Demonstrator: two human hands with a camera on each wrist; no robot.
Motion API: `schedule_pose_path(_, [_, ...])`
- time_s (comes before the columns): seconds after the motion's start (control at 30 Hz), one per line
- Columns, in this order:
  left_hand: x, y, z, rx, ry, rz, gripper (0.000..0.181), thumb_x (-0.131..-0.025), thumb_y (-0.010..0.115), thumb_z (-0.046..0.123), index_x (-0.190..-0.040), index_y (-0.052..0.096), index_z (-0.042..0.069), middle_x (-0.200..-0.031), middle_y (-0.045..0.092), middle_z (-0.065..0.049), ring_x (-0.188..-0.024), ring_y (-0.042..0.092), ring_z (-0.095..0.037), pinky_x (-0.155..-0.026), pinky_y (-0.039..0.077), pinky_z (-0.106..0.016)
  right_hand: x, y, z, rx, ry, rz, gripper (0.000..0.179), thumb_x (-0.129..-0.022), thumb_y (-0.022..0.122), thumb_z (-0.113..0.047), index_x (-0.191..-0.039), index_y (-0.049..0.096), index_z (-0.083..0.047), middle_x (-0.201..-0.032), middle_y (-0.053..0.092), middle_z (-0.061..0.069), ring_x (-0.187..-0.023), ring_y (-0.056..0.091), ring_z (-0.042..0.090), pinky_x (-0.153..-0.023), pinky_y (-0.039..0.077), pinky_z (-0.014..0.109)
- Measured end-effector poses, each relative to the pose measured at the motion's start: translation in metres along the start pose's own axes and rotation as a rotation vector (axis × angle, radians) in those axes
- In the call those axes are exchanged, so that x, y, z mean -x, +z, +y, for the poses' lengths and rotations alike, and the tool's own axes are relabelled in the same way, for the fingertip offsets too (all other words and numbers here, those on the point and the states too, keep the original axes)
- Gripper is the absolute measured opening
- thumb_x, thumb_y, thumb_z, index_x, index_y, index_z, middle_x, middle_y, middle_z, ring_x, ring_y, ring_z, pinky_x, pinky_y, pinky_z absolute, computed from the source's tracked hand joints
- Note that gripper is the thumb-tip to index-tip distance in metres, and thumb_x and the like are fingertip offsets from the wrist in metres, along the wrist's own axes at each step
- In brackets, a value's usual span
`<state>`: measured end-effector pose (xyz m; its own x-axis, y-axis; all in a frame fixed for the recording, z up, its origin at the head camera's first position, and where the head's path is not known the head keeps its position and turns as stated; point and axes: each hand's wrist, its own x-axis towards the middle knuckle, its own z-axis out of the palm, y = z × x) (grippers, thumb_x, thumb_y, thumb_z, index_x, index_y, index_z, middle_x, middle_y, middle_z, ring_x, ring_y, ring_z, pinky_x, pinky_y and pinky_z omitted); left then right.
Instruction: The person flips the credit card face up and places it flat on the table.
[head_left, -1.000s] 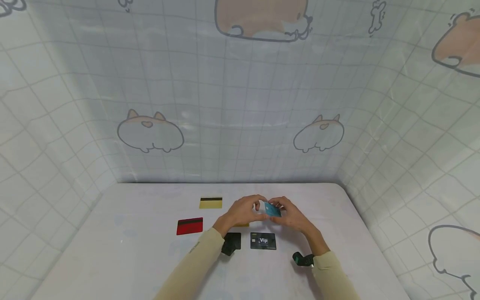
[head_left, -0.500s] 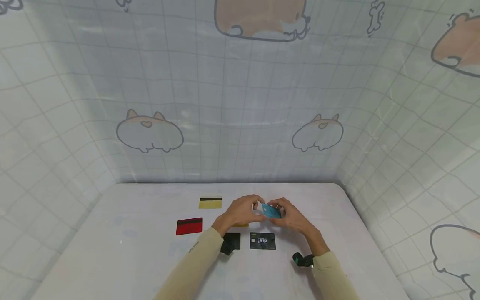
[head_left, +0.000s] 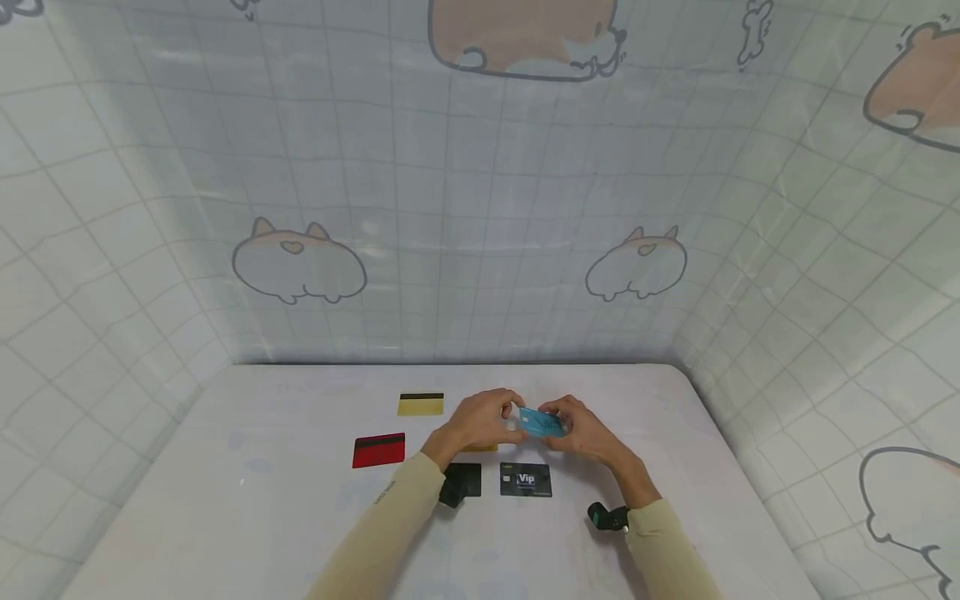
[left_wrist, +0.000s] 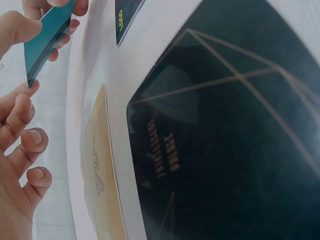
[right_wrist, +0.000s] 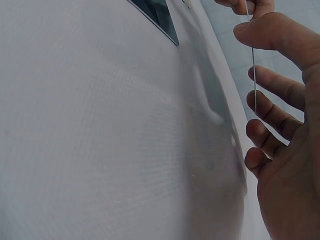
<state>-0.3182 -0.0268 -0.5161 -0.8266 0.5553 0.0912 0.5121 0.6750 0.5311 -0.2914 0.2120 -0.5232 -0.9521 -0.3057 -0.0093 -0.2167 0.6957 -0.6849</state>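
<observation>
Both hands hold a blue bank card [head_left: 542, 422] up over the table, at the back middle. At its left end the left hand [head_left: 485, 418] pinches it between thumb and fingertip; the left wrist view shows the card's teal face with a dark stripe [left_wrist: 49, 51]. The right hand [head_left: 583, 432] grips the other end, thumb on one side and fingers on the other; in the right wrist view the card appears edge-on. Below the hands lies a black "Vip" card [head_left: 536, 492]. A black card [head_left: 471, 477] and a gold card [head_left: 483, 448] are partly hidden by the left arm and hand.
To the left on the white table [head_left: 225, 517] lie a red card [head_left: 378, 452] and another gold card [head_left: 421, 407], both with dark stripes showing. A dark device sits at each wrist. A patterned sheet [head_left: 480, 208] surrounds the table at the back and sides.
The blue card has turned to a flatter, more sideways angle, and its left end has come closer to the left hand's fingers. The hands have barely moved; the cards on the table lie as before.
</observation>
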Motion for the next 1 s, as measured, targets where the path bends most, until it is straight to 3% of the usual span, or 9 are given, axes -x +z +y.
schedule_pose_path(0.37, [0.001, 0.000, -0.005, -0.028, -0.023, -0.017, 0.048, -0.072, 0.065, 0.063, -0.109, 0.060, 0.032, -0.081, 0.052, 0.008, -0.067, 0.045, -0.007, -0.057, 0.035, -0.025, -0.001, -0.001, 0.007, 0.028, -0.016, 0.001, 0.045, -0.070, 0.079, -0.038, -0.111, 0.064, -0.029, -0.104, 0.051, -0.008, -0.098, 0.047, 0.015, -0.087, 0.039, 0.042])
schedule_pose_path(0.7, [0.002, -0.001, -0.003, -0.042, -0.033, -0.057, 0.048, -0.073, 0.065, 0.060, -0.108, 0.062, 0.029, -0.077, 0.050, 0.011, -0.066, 0.046, -0.006, -0.056, 0.036, -0.024, 0.001, -0.001, 0.010, 0.083, 0.037, 0.013, 0.048, -0.067, 0.079, -0.044, -0.109, 0.065, -0.026, -0.105, 0.053, -0.008, -0.101, 0.047, 0.017, -0.090, 0.040, 0.046])
schedule_pose_path(1.0, [0.003, -0.001, 0.002, -0.100, -0.049, -0.100, 0.050, -0.075, 0.067, 0.059, -0.112, 0.064, 0.025, -0.077, 0.052, 0.011, -0.068, 0.048, -0.007, -0.058, 0.038, -0.024, 0.002, -0.001, 0.014, 0.076, 0.017, -0.007, 0.050, -0.069, 0.079, -0.043, -0.112, 0.065, -0.023, -0.106, 0.052, -0.008, -0.102, 0.047, 0.017, -0.087, 0.041, 0.043])
